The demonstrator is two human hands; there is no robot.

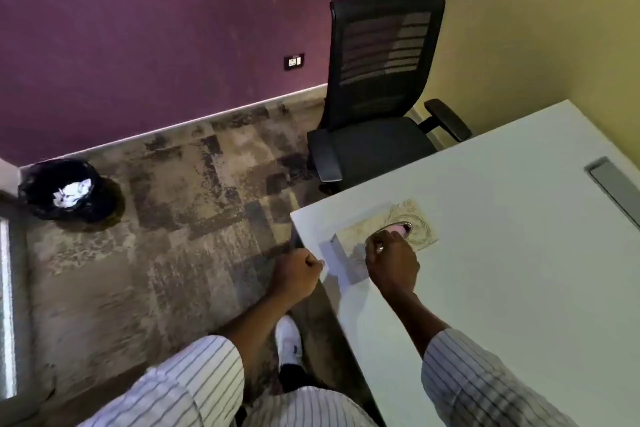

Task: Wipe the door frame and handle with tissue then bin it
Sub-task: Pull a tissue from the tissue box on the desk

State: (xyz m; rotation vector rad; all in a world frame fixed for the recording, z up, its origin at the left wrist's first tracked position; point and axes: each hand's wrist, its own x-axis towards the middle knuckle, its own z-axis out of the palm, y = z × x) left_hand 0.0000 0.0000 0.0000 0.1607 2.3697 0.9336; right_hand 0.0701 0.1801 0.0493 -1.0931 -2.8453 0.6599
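Observation:
A beige patterned tissue box (360,229) lies on the near-left corner of the white desk (502,253). A pink tissue (398,229) shows in its oval opening. My right hand (391,263) rests on top of the box, fingertips pinched on that tissue at the opening. My left hand (299,270) is a closed fist at the desk's edge, against the box's near-left side, with nothing visible in it. A black-lined bin (65,189) stands on the floor at the far left, holding crumpled white tissue (72,192).
A black mesh office chair (377,90) stands behind the desk by the purple wall. A grey frame with a bright strip (10,288) runs down the left edge. Patterned carpet (190,218) lies between me and the bin. My white shoe (289,340) is by the desk.

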